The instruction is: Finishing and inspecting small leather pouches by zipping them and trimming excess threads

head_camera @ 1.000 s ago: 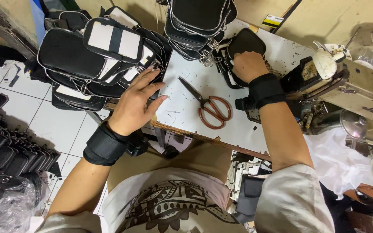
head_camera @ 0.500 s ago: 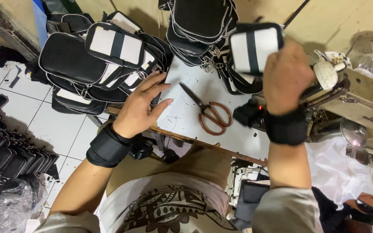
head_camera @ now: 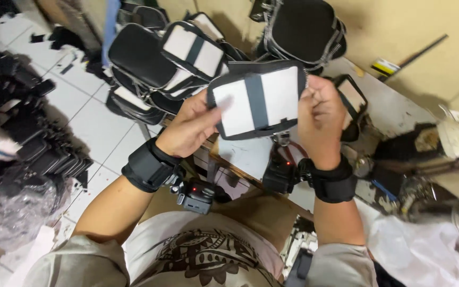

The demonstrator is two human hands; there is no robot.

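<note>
Both hands lift a black-and-white pouch panel [head_camera: 258,100] above the table [head_camera: 378,98] — the left hand [head_camera: 189,130] pinches its left edge, the right hand [head_camera: 320,114] grips the right edge, keeping its face flat toward the camera. Finished pouches [head_camera: 155,58] sit stacked on the table's far left — apparently out of the way.

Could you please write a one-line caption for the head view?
Both hands, left and right, hold up a black-and-white pouch above the worktable.
</note>
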